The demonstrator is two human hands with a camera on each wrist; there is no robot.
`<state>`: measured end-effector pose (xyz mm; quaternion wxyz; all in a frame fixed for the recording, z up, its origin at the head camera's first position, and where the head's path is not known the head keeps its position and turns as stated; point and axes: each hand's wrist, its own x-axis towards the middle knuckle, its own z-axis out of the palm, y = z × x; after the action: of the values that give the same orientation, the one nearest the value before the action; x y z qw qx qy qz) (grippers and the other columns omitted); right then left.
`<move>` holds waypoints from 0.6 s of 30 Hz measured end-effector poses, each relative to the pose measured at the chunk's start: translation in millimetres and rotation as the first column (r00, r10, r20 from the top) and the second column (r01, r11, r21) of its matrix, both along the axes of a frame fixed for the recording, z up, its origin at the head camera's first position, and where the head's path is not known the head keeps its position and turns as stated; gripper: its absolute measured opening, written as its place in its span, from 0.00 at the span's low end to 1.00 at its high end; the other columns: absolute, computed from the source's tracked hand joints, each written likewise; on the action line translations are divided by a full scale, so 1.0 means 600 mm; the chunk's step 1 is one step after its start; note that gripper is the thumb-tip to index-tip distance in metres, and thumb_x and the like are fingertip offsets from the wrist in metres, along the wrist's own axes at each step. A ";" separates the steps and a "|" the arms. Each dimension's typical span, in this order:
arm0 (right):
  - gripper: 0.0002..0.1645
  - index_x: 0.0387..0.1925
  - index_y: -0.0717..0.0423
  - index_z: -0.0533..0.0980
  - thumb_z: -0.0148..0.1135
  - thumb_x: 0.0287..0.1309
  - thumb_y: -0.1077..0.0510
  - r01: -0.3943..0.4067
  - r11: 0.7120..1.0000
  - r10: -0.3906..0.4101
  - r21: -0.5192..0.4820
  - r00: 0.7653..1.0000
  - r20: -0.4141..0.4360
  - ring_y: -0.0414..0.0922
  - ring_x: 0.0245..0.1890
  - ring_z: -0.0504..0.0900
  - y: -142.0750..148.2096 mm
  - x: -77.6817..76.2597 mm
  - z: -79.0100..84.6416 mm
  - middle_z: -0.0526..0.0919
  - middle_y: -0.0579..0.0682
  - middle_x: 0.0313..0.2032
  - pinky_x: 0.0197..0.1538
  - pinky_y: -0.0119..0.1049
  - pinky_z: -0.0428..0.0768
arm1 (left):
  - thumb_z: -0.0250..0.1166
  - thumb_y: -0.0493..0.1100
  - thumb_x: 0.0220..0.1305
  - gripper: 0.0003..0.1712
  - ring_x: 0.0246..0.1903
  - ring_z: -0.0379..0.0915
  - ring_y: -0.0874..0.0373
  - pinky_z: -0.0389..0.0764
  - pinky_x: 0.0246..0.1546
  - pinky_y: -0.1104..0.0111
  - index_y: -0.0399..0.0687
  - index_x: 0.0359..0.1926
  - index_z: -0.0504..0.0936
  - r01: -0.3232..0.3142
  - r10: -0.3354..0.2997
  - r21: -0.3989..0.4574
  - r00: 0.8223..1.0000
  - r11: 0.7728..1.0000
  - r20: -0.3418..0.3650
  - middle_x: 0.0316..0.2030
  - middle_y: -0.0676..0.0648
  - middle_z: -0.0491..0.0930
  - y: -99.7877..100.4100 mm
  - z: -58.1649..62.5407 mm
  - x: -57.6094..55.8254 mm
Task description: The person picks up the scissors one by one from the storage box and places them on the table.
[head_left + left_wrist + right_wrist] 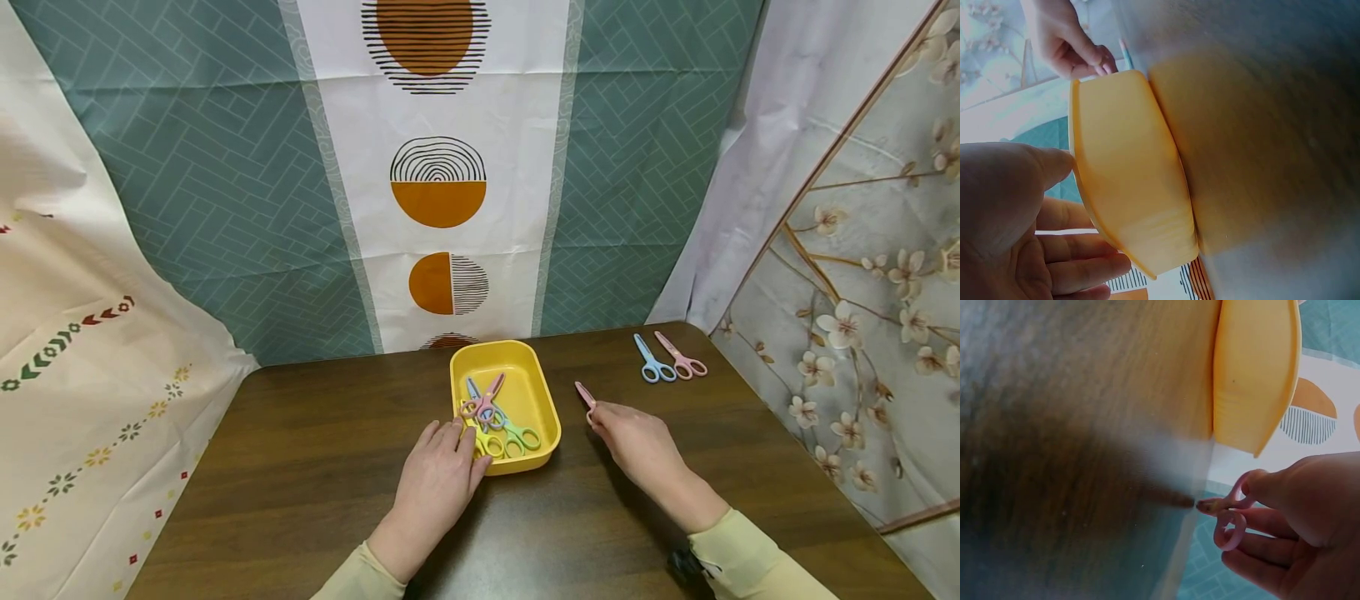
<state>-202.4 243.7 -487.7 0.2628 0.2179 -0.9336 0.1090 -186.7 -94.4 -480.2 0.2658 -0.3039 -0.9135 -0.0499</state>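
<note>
My right hand pinches a pair of pink scissors by the finger loops, to the right of a yellow tray. Its blades point away from me; in the right wrist view the loops of the pink scissors show between thumb and fingers. At the tray's near left corner, my left hand rests with thumb and fingers at the rim. Inside the tray lie pink scissors, blue scissors, green scissors and yellow scissors, partly overlapping.
Toward the back right corner of the dark wooden table, blue scissors and another pink pair of scissors lie side by side. Patterned cloths hang behind the table and at both sides.
</note>
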 end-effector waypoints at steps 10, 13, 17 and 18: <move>0.15 0.32 0.48 0.80 0.79 0.63 0.66 -0.016 0.999 0.015 0.030 0.999 0.041 0.45 0.31 0.84 -0.003 0.003 -0.006 0.81 0.40 0.31 0.32 0.48 0.84 | 0.75 0.56 0.74 0.28 0.56 0.87 0.42 0.81 0.66 0.46 0.34 0.55 0.85 0.005 -0.005 0.006 1.000 1.000 0.007 0.53 0.34 0.88 0.000 0.002 0.001; 0.17 0.30 0.46 0.78 0.80 0.62 0.65 -0.011 0.999 0.009 0.040 0.998 0.061 0.45 0.29 0.83 -0.005 0.005 -0.006 0.77 0.39 0.29 0.30 0.47 0.83 | 0.74 0.56 0.74 0.28 0.56 0.87 0.43 0.81 0.66 0.46 0.35 0.55 0.85 0.002 -0.002 0.006 1.000 1.000 0.009 0.53 0.35 0.88 0.000 0.003 0.002; 0.16 0.29 0.47 0.79 0.80 0.62 0.65 -0.004 0.999 0.000 0.054 0.996 0.088 0.46 0.28 0.83 -0.008 0.008 -0.007 0.79 0.40 0.30 0.30 0.48 0.82 | 0.74 0.56 0.74 0.28 0.56 0.87 0.43 0.81 0.67 0.46 0.35 0.55 0.86 0.002 -0.002 0.004 1.000 1.000 0.007 0.52 0.35 0.88 0.000 0.003 0.002; 0.16 0.30 0.47 0.79 0.80 0.62 0.65 -0.002 0.998 -0.004 0.058 0.996 0.093 0.47 0.28 0.84 -0.008 0.008 -0.008 0.81 0.41 0.31 0.30 0.48 0.83 | 0.75 0.57 0.74 0.28 0.56 0.87 0.43 0.81 0.67 0.46 0.35 0.55 0.86 0.002 -0.002 0.002 1.000 1.000 0.007 0.52 0.35 0.88 -0.001 0.002 0.002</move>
<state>-197.6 238.6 -492.3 0.2127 0.2198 -0.9477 0.0916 -185.7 -94.7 -478.8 0.2629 -0.3043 -0.9141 -0.0523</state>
